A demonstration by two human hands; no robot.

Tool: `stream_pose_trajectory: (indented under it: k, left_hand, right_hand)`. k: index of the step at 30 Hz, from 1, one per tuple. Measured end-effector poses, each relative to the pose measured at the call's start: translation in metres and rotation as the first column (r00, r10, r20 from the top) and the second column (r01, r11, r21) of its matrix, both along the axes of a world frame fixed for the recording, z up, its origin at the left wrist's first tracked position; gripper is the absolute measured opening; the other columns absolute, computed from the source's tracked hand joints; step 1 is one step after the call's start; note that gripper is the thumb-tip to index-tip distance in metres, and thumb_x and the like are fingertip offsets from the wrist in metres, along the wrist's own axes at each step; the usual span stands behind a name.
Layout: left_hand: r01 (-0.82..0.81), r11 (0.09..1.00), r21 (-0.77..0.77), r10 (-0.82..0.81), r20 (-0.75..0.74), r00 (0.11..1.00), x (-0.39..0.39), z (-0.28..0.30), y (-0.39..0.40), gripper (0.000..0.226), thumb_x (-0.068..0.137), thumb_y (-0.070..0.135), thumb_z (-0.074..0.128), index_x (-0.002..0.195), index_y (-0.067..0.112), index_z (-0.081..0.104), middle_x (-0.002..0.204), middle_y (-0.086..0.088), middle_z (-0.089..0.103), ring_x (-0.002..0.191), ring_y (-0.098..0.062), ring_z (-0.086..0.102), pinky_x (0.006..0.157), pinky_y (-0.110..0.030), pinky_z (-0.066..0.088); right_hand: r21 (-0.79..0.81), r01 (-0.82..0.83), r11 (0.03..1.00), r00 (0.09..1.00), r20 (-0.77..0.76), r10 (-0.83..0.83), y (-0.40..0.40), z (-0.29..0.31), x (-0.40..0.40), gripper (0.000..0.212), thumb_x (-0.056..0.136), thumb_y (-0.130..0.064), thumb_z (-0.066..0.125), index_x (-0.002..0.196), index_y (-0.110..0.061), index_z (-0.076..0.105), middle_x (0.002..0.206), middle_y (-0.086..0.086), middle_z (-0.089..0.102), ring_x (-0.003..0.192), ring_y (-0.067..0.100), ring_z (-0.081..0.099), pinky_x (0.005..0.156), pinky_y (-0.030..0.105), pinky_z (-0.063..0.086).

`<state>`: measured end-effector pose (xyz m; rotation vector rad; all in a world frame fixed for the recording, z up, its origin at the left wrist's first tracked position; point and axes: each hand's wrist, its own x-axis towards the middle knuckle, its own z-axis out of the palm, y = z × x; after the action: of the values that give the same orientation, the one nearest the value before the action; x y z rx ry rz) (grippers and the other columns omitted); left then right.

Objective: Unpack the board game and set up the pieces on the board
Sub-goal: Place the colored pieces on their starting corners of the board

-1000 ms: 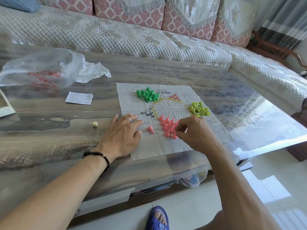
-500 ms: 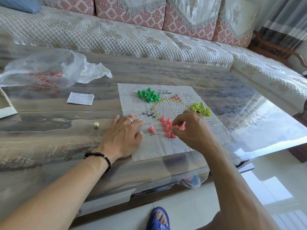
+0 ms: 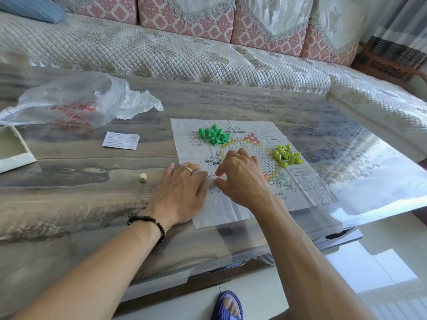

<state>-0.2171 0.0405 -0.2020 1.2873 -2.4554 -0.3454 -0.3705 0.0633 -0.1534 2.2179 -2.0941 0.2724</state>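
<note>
The paper game board (image 3: 307,190) lies flat on the table. A pile of green cone pieces (image 3: 213,134) sits at its far left part, and yellow-green cone pieces (image 3: 286,154) lie at its right. My left hand (image 3: 180,192), with a ring, rests flat on the board's left edge. My right hand (image 3: 240,176) hovers with curled fingers over the board's middle, thumb and forefinger close together near my left hand. It hides the pink pieces; one pink piece (image 3: 266,175) peeks out at the hand's right edge.
A small die (image 3: 143,177) lies left of my left hand. A folded instruction slip (image 3: 121,140), a crumpled clear plastic bag (image 3: 76,102) and a white box corner (image 3: 13,151) lie further left. A sofa (image 3: 184,56) runs behind the table.
My right hand has moved left across the board with a pink piece, from the right side of the pink pile to over it, close to my left hand. The left hand stayed put.
</note>
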Motion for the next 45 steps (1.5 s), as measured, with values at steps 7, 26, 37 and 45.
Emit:
stream_pose_trajectory:
  k: [7, 26, 37, 45]
  left_hand:
    - [0.003, 1.000, 0.006, -0.003, 0.005, 1.000, 0.000, -0.001, -0.001, 0.041, 0.097, 0.032, 0.034, 0.137, 0.024, 0.043, 0.150, 0.000, 0.034, 0.141, -0.016, 0.022, 0.118, -0.044, 0.009]
    - [0.016, 1.000, 0.015, -0.016, 0.008, 1.000, -0.001, 0.001, 0.000, 0.059, 0.089, 0.049, 0.021, 0.133, 0.023, 0.050, 0.152, -0.002, 0.031, 0.143, -0.017, 0.018, 0.117, -0.045, 0.011]
    - [0.011, 1.000, 0.014, -0.011, 0.013, 1.000, 0.001, 0.001, 0.000, 0.067, 0.079, 0.054, 0.032, 0.136, 0.022, 0.046, 0.153, -0.003, 0.028, 0.144, -0.016, 0.014, 0.118, -0.043, 0.005]
    - [0.013, 1.000, 0.014, -0.013, 0.000, 1.000, 0.000, -0.002, -0.002, 0.068, 0.079, 0.055, 0.032, 0.137, 0.022, 0.045, 0.154, -0.003, 0.027, 0.144, -0.016, 0.014, 0.117, -0.041, 0.007]
  right_hand:
    - [-0.029, -0.064, 0.998, 0.990, 0.123, 0.067, 0.000, 0.002, -0.004, 0.019, 0.087, -0.029, 0.064, 0.102, -0.018, 0.072, 0.110, -0.003, 0.059, 0.105, 0.017, 0.043, 0.090, 0.034, 0.042]
    - [0.031, 0.004, 1.000, 0.941, 0.338, -0.014, 0.041, 0.027, -0.055, 0.009, 0.082, -0.013, 0.068, 0.081, -0.018, 0.075, 0.069, -0.010, 0.067, 0.063, -0.002, 0.057, 0.059, 0.014, 0.046]
    - [0.225, 0.020, 0.974, 0.966, 0.245, -0.076, 0.042, 0.017, -0.054, 0.010, 0.078, -0.011, 0.074, 0.071, -0.017, 0.070, 0.067, -0.006, 0.065, 0.063, 0.006, 0.059, 0.062, 0.027, 0.053]
    - [0.200, 0.029, 0.979, 0.964, 0.253, -0.081, 0.040, 0.018, -0.053, 0.013, 0.076, -0.002, 0.063, 0.075, -0.013, 0.071, 0.069, -0.003, 0.066, 0.066, 0.013, 0.063, 0.063, 0.033, 0.055]
